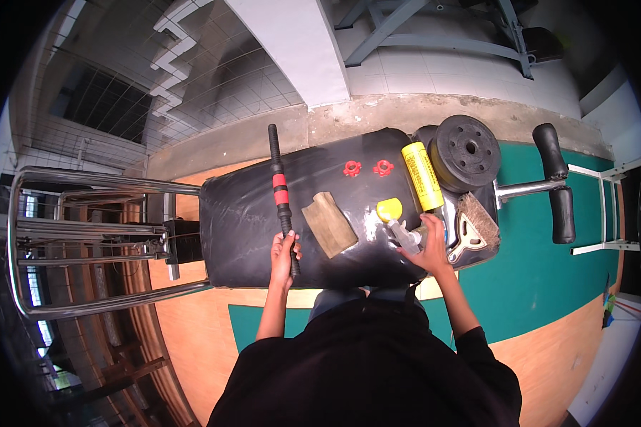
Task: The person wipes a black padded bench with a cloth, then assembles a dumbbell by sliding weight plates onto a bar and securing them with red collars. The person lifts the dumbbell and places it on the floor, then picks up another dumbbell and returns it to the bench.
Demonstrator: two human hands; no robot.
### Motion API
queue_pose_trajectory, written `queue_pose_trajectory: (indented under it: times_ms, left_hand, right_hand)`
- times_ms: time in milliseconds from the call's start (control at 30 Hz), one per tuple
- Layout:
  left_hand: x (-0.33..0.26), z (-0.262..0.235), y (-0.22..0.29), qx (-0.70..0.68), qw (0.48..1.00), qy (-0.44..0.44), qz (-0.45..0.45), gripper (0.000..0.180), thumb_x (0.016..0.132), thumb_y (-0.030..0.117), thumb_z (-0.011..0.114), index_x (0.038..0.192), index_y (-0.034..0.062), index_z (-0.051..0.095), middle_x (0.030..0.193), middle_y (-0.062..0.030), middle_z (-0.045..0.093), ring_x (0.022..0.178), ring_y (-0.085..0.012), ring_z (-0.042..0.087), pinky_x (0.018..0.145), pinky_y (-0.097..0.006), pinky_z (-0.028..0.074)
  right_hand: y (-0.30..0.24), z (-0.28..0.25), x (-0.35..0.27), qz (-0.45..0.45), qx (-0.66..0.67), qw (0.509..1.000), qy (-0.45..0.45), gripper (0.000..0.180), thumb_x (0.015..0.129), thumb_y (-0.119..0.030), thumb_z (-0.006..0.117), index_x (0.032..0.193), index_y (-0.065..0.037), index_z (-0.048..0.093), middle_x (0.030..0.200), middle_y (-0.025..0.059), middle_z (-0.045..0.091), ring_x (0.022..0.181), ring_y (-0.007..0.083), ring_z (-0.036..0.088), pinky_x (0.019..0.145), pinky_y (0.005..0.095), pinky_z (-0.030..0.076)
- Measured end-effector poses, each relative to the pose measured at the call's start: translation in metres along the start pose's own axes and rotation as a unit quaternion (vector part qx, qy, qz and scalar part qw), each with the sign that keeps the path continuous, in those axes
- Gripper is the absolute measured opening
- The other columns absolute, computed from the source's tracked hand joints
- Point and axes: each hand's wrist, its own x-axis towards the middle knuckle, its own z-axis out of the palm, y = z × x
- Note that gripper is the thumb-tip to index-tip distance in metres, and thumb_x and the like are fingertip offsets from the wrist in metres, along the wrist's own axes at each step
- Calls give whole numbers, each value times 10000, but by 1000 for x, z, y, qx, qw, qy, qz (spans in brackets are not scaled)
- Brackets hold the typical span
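My left hand (283,257) is closed round the lower end of a black threaded dumbbell bar (275,160) with a red middle sleeve. The bar lies lengthwise away from me over the left part of a black padded bench (246,213). My right hand (432,245) is wrapped round a small translucent plastic bottle (407,239). Just beyond that bottle rest a yellow cap (389,209) and a yellow cylindrical container (421,174). A tan cloth (329,224) lies between my hands. Right of my right hand is a brush (478,222) with a pale handle.
Two red star nuts (352,168) lie at the bench's far side. Black weight plates (468,149) are stacked at its right end. Chrome rails (114,302) extend leftward, and padded black rollers (562,213) stick out at right. Green matting (541,285) covers part of the floor.
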Motion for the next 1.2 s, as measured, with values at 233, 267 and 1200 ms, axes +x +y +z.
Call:
queue_pose_trajectory:
  times_ms: [233,267,1200]
  left_hand:
    - [-6,-53,12,39,996,55,-49,247,927,295,559,931,81,434,777,-24,514,526,-44,420,410,-200,348]
    - [-7,-59,11,41,995,72,-60,282,928,330,550,908,82,418,737,-24,494,474,-44,379,386,-200,317]
    - [87,-305,21,496,852,-144,90,450,925,372,506,1354,260,429,1040,-285,588,1026,-447,526,875,-450,437]
  right_hand:
    - [-15,17,-111,63,156,982,-85,475,717,-258,758,905,-47,377,823,123,425,742,260,466,659,359,398]
    - [-36,16,-100,163,172,946,-221,402,746,-225,732,896,-49,404,827,117,459,751,257,498,653,356,415]
    - [-146,295,151,120,-99,988,11,310,888,-151,536,1180,-236,594,1080,177,509,937,370,544,831,434,454]
